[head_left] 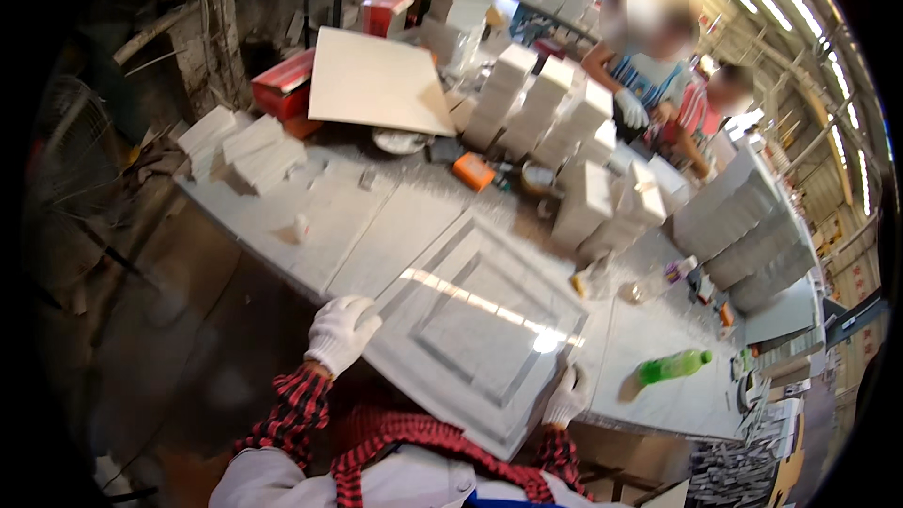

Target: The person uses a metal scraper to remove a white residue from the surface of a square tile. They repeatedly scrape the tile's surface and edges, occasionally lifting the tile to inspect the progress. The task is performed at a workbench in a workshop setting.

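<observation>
The glossy panel (pixel 475 329) lies right between: your left hand (pixel 342 331) clasps its left corner, your right hand (pixel 567 397) its right edge.

Passable over the bare surface (pixel 376 249) left of the glossy panel (pixel 470 320), save for a small white lump (pixel 301 228), and between panel and green bottle (pixel 674 367), but blocked beyond by white stacks (pixel 585 202), an orange box (pixel 473 171) and, farther left, a pale board (pixel 376 85).
</observation>
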The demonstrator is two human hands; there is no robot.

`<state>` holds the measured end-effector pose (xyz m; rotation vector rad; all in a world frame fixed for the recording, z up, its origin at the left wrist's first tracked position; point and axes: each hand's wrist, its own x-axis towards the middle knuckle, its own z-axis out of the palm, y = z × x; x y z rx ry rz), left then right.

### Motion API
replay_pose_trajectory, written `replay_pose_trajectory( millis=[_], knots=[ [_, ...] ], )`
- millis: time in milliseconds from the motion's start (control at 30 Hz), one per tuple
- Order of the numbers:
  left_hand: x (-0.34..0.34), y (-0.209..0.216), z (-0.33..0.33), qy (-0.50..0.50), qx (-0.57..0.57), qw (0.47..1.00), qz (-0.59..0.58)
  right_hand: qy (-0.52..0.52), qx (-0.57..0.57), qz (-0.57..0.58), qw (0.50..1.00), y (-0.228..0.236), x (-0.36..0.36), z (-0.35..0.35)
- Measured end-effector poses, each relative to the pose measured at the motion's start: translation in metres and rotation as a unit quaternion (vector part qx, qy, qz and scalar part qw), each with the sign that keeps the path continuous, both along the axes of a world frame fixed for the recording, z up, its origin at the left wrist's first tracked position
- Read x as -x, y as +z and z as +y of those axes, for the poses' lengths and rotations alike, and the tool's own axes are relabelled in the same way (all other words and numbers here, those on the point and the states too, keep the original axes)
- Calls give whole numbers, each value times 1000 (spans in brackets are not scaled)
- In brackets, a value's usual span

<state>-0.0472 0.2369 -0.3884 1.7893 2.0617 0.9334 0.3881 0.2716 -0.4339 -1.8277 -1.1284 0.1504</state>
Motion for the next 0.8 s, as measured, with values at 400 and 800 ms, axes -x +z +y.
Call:
replay_pose_trajectory(
  millis=[400,800],
  knots=[
    [-44,9,116,-369,-30,924,100,79,-36,223,971,62,24,52],
    [-56,16,163,-382,-71,915,106,159,-204,103,961,225,-3,314]
  ],
)
